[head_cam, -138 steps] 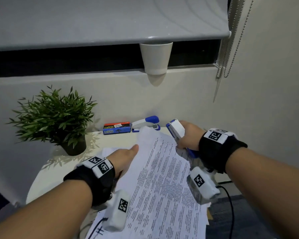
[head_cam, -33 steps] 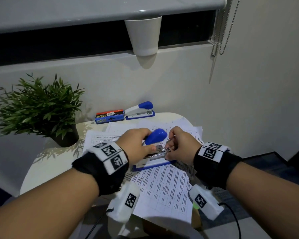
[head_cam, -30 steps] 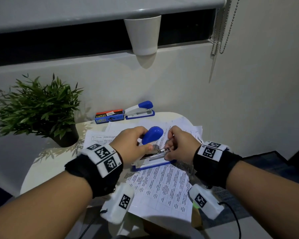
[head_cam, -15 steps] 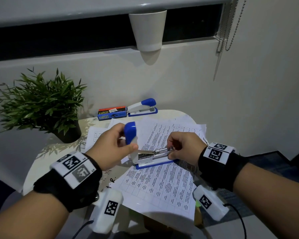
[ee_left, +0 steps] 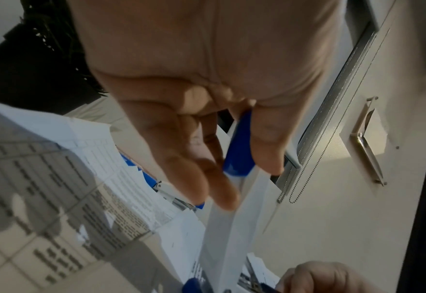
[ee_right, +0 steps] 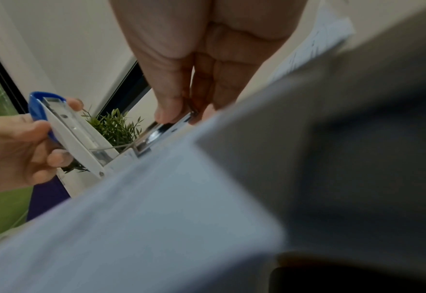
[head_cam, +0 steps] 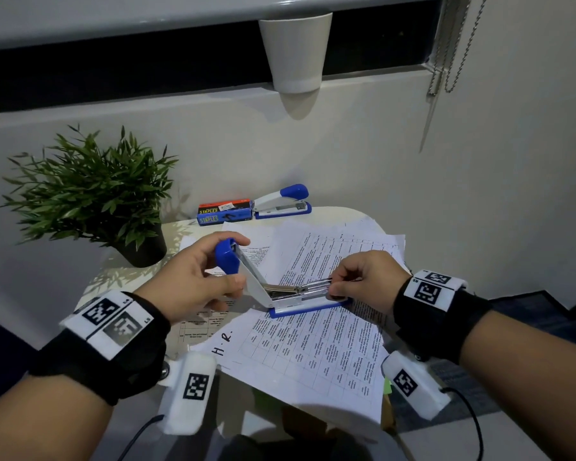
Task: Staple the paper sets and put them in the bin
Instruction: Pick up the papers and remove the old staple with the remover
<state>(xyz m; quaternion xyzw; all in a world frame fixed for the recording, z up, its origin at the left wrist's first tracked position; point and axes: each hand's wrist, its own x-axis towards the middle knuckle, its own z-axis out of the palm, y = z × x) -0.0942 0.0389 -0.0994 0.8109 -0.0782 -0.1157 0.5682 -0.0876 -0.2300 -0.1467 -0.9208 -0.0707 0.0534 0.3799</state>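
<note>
My left hand has swung the stapler lid up, right hand pinching its metal rail atop the papers: likely reloading, so stapling waits; bin unseen.

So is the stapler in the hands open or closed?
Open: the left hand holds the stapler top cover swung up, exposing the metal staple channel that the right hand pinches.

Left hand in a curled grip, right hand in a fingertip pinch.
</note>
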